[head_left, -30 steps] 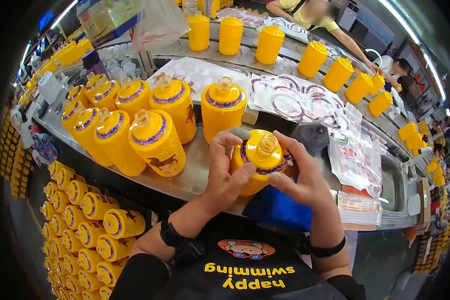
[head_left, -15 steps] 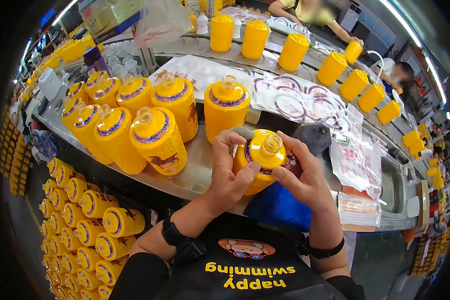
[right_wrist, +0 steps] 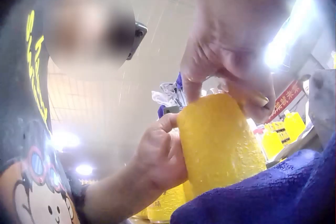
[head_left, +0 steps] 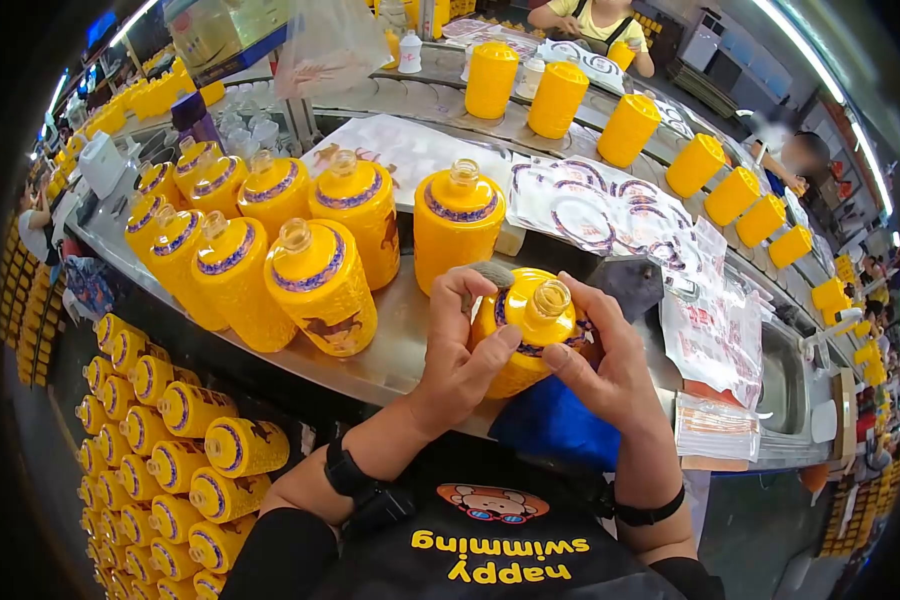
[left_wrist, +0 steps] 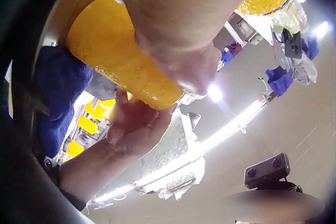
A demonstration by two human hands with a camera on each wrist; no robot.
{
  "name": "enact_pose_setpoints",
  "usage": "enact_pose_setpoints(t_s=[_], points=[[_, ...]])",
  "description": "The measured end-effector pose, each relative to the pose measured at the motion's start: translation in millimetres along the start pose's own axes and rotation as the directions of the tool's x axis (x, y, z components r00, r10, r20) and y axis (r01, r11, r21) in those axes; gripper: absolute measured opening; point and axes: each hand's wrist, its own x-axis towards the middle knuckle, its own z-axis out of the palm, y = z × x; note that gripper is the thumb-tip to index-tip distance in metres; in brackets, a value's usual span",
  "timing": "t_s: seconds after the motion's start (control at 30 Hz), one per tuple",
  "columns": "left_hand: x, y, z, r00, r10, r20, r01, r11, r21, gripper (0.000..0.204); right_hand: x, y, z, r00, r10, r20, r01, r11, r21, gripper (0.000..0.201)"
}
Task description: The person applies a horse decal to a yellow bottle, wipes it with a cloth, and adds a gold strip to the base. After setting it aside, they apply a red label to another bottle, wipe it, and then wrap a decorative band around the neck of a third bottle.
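A yellow bottle (head_left: 532, 322) with a clear glass neck and a purple patterned band round its shoulder is held between both hands at the counter's near edge. On its left side the left hand (head_left: 460, 355) grips it, thumb on the band. From the right side the right hand (head_left: 610, 365) grips it, its thumb also at the band. The left wrist view shows the yellow body (left_wrist: 113, 50) between the hands; in the right wrist view the textured body (right_wrist: 220, 142) stands above blue cloth (right_wrist: 257, 187). A grey pad (head_left: 493, 274) sits by the left index finger.
Several banded yellow bottles (head_left: 320, 290) stand left on the metal counter (head_left: 410, 340). Sheets of ring-shaped labels (head_left: 580, 205) lie behind, near a sink (head_left: 785, 375). Yellow containers (head_left: 560, 100) line a conveyor beyond. More bottles (head_left: 185, 410) are stacked at lower left. Another person (head_left: 590, 20) sits across.
The containers on the conveyor have shifted to the left and right along it, and the person across has drawn an arm back. The hands keep their grip on the bottle, with little movement.
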Motion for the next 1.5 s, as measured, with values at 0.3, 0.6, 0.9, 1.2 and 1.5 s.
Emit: enact_pose_setpoints(t_s=[0.3, 0.6, 0.9, 1.2, 1.5], points=[[1, 6, -2, 0.997, -0.076, 0.0, 0.076, 0.991, -0.112, 0.032, 0, 0, 0, 0.999, -0.034, -0.001, 0.034, 0.999, -0.034, 0.066], [0, 2, -2, 0.997, -0.073, 0.003, 0.073, 0.99, -0.124, 0.035, -9, -1, -4, 0.998, -0.033, -0.059, 0.034, 0.999, 0.022, 0.048], [1, 7, -1, 0.998, -0.049, 0.033, 0.052, 0.993, -0.102, 0.043, -12, -11, -17, 0.986, -0.127, -0.111, 0.12, 0.99, -0.073, 0.019], [2, 11, 1, 0.991, -0.129, 0.019, 0.131, 0.986, -0.108, 0.05, -7, -29, -10, 0.99, -0.097, -0.103, 0.114, 0.978, 0.174, 0.013], [0, 6, -1, 0.995, -0.101, 0.023, 0.101, 0.995, -0.01, 0.049, -13, -9, -13, 0.987, -0.08, -0.137, 0.087, 0.995, 0.046, 0.012]])
